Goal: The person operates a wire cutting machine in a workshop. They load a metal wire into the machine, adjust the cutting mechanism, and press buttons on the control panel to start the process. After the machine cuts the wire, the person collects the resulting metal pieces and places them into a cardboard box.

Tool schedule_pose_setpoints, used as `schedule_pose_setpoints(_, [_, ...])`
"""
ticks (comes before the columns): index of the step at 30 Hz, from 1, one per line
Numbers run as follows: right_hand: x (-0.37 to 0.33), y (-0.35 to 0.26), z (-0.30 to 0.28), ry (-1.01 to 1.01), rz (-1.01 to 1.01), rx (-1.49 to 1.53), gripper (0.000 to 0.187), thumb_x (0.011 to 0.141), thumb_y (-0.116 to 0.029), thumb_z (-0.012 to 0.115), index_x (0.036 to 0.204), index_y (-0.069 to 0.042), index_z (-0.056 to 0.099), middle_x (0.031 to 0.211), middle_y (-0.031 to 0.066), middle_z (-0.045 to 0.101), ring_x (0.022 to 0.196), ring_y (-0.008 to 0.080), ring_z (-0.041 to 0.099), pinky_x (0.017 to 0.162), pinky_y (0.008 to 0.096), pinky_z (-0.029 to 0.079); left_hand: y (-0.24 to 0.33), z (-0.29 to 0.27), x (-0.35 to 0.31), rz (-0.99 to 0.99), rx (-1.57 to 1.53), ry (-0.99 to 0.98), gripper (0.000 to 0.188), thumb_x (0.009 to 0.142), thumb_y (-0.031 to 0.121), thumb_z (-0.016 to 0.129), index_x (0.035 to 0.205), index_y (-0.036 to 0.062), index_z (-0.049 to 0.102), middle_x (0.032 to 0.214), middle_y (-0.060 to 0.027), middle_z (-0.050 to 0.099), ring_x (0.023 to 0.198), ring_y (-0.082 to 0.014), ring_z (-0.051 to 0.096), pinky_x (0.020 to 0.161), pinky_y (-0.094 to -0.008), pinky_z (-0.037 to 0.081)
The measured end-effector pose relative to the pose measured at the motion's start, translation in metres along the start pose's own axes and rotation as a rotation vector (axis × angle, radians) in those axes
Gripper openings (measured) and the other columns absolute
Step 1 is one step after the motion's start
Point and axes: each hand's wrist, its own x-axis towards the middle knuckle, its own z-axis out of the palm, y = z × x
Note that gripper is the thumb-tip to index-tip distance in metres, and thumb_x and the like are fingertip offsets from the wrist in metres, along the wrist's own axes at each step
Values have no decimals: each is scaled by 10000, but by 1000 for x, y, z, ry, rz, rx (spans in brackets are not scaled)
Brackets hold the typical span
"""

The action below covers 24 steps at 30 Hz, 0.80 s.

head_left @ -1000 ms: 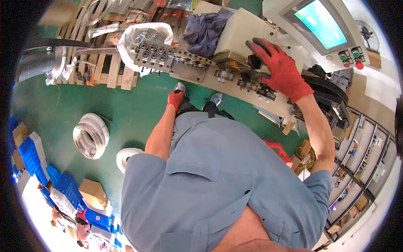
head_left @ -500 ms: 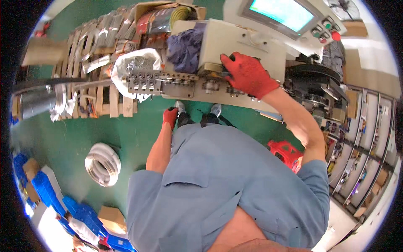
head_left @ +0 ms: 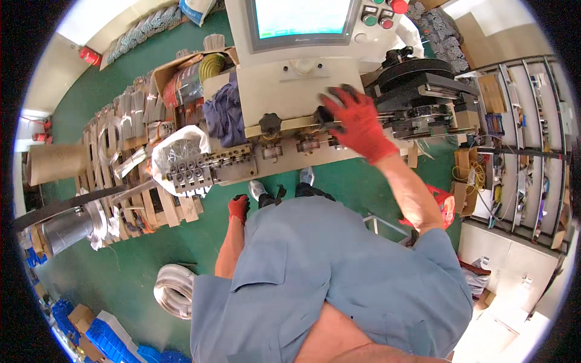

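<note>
My right hand (head_left: 362, 126), in a red glove with dark fingertips, reaches over the front edge of a cream machine housing (head_left: 299, 91). Its fingers are spread beside a black knob (head_left: 324, 115), partly covered by the hand; whether they touch it I cannot tell. A second black knob (head_left: 270, 124) sits further left on the same edge. Below the knobs run metal rollers (head_left: 272, 151), leading left to a bolted roller block (head_left: 190, 172). My left hand (head_left: 239, 207), also red-gloved, hangs low by my side with curled fingers; anything inside them is hidden.
Above the housing stands a lit screen (head_left: 302, 17) beside coloured buttons (head_left: 370, 16). A dark blue cloth (head_left: 224, 112) lies left of the housing. Black wheel machinery (head_left: 417, 78) stands to the right, with shelving (head_left: 526, 157) beyond. A wire coil (head_left: 174, 290) lies on the green floor.
The view has turned, showing more of the screen and the right-hand shelves. My right hand's fingers have spread, and both black knobs now show. My left hand still hangs low.
</note>
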Motion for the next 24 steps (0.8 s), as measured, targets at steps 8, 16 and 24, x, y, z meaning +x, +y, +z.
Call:
schedule_pose_setpoints(8, [-54,77,14,-212,119,169,638,731,-13,621,1324,-144,424,1297,195,453,1081,389,527,903,426,468,21,13,13,11,108,13,154,799,194,621,869,60,652,732,-32,616,579,-137,558,489,-264,449])
schedule_pose_setpoints(16, [-14,39,-25,-213,278,-41,662,762,-234,666,1357,-156,387,1248,209,488,1025,378,551,850,419,479,-18,-4,51,358,342,-39,155,776,210,585,803,72,651,638,-28,578,554,-142,552,516,-318,457])
schedule_pose_setpoints(24, [69,3,-14,117,175,235,745,818,-288,624,1404,-2,263,928,178,627,787,320,627,684,413,498,-4,5,7,75,83,6,144,757,204,627,722,64,627,605,-23,566,480,-137,521,439,-274,411])
